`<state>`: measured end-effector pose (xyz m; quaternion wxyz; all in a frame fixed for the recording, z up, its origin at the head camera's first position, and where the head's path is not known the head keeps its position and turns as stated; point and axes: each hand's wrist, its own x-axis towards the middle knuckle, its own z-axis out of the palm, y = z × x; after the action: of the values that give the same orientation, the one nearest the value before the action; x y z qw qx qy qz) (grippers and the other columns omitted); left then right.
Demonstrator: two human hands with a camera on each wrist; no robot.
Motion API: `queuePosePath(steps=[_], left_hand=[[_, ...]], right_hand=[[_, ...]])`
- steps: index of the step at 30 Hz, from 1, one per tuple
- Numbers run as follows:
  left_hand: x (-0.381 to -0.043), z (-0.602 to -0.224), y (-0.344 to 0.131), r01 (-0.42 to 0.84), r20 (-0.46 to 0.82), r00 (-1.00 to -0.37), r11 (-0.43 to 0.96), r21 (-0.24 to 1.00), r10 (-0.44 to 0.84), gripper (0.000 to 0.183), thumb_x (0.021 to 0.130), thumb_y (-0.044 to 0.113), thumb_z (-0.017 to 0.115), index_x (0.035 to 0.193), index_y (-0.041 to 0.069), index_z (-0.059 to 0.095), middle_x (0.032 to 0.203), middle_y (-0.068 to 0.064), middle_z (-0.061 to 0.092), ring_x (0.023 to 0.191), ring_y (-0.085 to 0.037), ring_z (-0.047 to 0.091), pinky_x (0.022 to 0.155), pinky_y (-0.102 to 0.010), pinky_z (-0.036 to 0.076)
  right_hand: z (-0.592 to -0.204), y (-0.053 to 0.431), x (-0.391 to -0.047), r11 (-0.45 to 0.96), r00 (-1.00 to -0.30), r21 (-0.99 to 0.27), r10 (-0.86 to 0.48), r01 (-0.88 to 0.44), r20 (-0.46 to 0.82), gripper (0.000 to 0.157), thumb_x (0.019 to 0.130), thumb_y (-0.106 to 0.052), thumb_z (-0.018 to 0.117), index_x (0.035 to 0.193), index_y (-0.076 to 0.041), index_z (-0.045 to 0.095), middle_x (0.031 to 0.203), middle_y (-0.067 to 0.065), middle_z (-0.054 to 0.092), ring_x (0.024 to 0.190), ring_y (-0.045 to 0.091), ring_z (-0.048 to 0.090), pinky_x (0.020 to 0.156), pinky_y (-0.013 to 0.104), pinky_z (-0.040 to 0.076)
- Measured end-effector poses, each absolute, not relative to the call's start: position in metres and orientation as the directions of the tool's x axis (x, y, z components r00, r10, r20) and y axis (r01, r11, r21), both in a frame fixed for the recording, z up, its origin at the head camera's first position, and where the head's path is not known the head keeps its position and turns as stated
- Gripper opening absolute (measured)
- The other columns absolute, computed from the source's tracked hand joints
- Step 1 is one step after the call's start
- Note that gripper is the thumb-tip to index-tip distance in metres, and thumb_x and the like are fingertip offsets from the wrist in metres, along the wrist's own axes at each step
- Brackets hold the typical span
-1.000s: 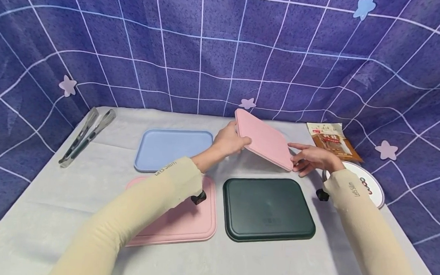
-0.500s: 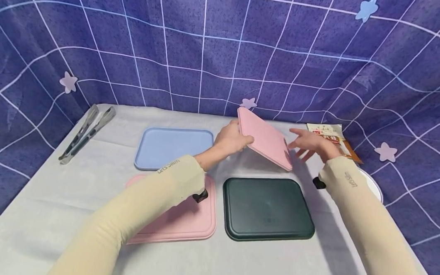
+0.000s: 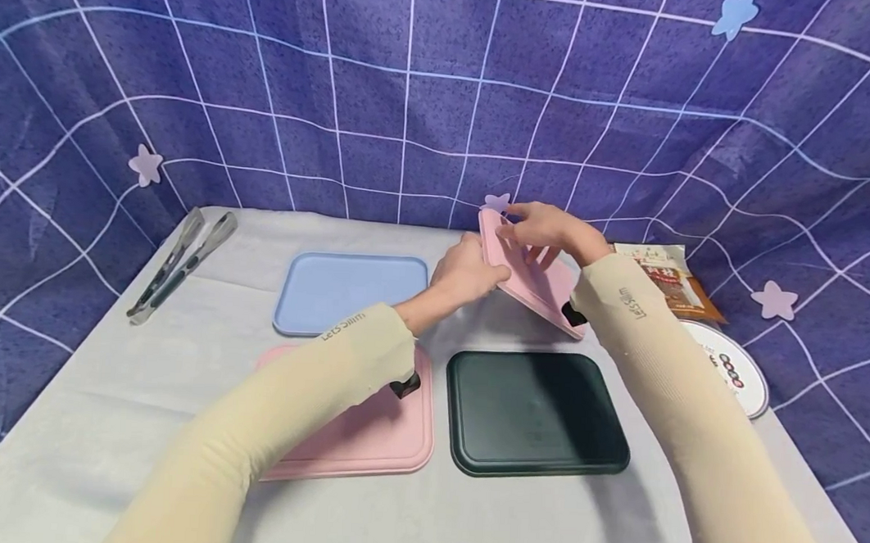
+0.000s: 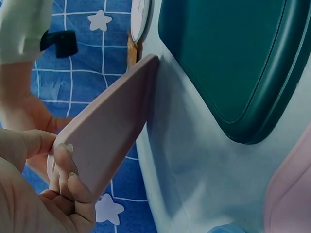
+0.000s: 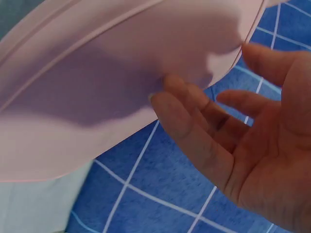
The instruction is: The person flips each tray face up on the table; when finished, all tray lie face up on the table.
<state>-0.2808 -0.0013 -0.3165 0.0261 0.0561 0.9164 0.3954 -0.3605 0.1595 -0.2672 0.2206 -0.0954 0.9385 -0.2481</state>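
Observation:
A pink tray is held tilted at the back of the table, its left end raised and its right lower corner at the tabletop. My left hand grips the raised end, thumb on the upper face; curled fingers press the other face in the left wrist view. Reaching over the same end, my right hand has its fingers spread. In the right wrist view, its fingertips are at the tray's face and edge; firm contact cannot be made out. A dark green tray lies in front.
Another pink tray lies under my left forearm, with a blue tray behind it. Metal-tipped tongs are at the far left. A food packet and a white round lid-like object sit at the right edge.
My right hand has left the tray's right lower corner and moved left and up, across to the raised end. The left hand keeps its grip, and the tray's tilt is nearly the same.

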Motion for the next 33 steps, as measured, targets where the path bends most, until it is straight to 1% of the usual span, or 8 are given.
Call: queuePosePath(steps=[9,11,15,17,20,28,31,33], left_hand=[[-0.283,-0.312,0.002,0.057,-0.008,-0.996,0.697,0.715,0.09,0.067,0.085,0.035,0.07,0.136,0.001,0.044,0.093,-0.005,0.066,0.078,-0.023,0.063,0.064,-0.035,0.049],[-0.283,-0.311,0.004,0.054,-0.002,-0.997,0.696,0.716,0.079,0.071,0.084,0.035,0.07,0.139,0.0,0.041,0.099,-0.008,0.065,0.083,-0.025,0.062,0.068,-0.037,0.05],[-0.281,-0.307,0.009,0.052,0.007,-0.998,0.703,0.71,0.067,0.07,0.084,0.035,0.072,0.136,-0.001,0.041,0.108,-0.012,0.065,0.09,-0.028,0.063,0.077,-0.041,0.053],[-0.28,-0.306,0.011,0.056,0.01,-0.998,0.711,0.701,0.068,0.071,0.084,0.035,0.073,0.136,-0.001,0.041,0.112,-0.014,0.066,0.093,-0.029,0.064,0.08,-0.042,0.053],[-0.28,-0.305,0.013,0.066,0.018,-0.997,0.713,0.698,0.074,0.071,0.085,0.037,0.073,0.136,0.0,0.041,0.116,-0.015,0.066,0.097,-0.03,0.065,0.083,-0.043,0.053],[-0.28,-0.306,0.013,0.115,0.057,-0.993,0.665,0.738,0.108,0.065,0.085,0.037,0.072,0.134,0.003,0.046,0.11,-0.011,0.067,0.09,-0.025,0.063,0.076,-0.037,0.051],[-0.281,-0.306,0.008,0.138,0.024,-0.978,0.552,0.822,0.208,0.061,0.086,0.028,0.068,0.137,0.004,0.044,0.098,-0.009,0.071,0.08,-0.021,0.065,0.067,-0.029,0.049],[-0.281,-0.304,0.003,0.116,-0.025,-0.952,0.435,0.893,0.306,0.065,0.088,0.024,0.066,0.144,0.004,0.039,0.094,-0.009,0.072,0.077,-0.019,0.066,0.064,-0.025,0.047]], right_hand=[[-0.246,0.125,-0.36,0.909,-0.884,-0.413,-0.243,-0.062,-0.4,0.073,0.099,-0.037,0.052,0.161,-0.014,0.021,0.125,0.023,0.057,0.09,0.033,0.071,0.07,0.043,0.062],[-0.242,0.119,-0.359,0.928,-0.879,-0.365,-0.234,-0.074,-0.417,0.07,0.098,-0.038,0.053,0.158,-0.012,0.027,0.124,0.022,0.057,0.088,0.034,0.071,0.071,0.044,0.062],[-0.235,0.112,-0.357,0.962,-0.875,-0.256,-0.2,-0.091,-0.44,0.046,0.095,-0.034,0.049,0.131,-0.005,0.053,0.113,0.019,0.06,0.085,0.034,0.073,0.075,0.045,0.061],[-0.233,0.11,-0.356,0.974,-0.881,-0.205,-0.181,-0.099,-0.436,0.033,0.093,-0.03,0.045,0.111,-0.005,0.056,0.107,0.016,0.06,0.083,0.034,0.074,0.077,0.044,0.061],[-0.231,0.108,-0.356,0.985,-0.9,-0.14,-0.15,-0.101,-0.408,0.028,0.091,-0.026,0.043,0.103,-0.007,0.059,0.1,0.012,0.062,0.078,0.03,0.075,0.073,0.04,0.06],[-0.229,0.104,-0.356,0.995,-0.923,-0.081,-0.083,-0.057,-0.377,0.024,0.086,-0.024,0.049,0.103,-0.01,0.059,0.098,0.009,0.063,0.074,0.026,0.075,0.063,0.033,0.057],[-0.226,0.105,-0.355,0.996,-0.919,-0.084,-0.048,-0.016,-0.391,0.028,0.084,-0.022,0.051,0.102,-0.009,0.069,0.102,0.009,0.06,0.074,0.024,0.074,0.067,0.033,0.056],[-0.222,0.107,-0.354,0.995,-0.916,-0.099,-0.023,0.018,-0.4,0.036,0.084,-0.021,0.053,0.115,-0.01,0.069,0.105,0.009,0.059,0.073,0.023,0.072,0.068,0.033,0.054]])
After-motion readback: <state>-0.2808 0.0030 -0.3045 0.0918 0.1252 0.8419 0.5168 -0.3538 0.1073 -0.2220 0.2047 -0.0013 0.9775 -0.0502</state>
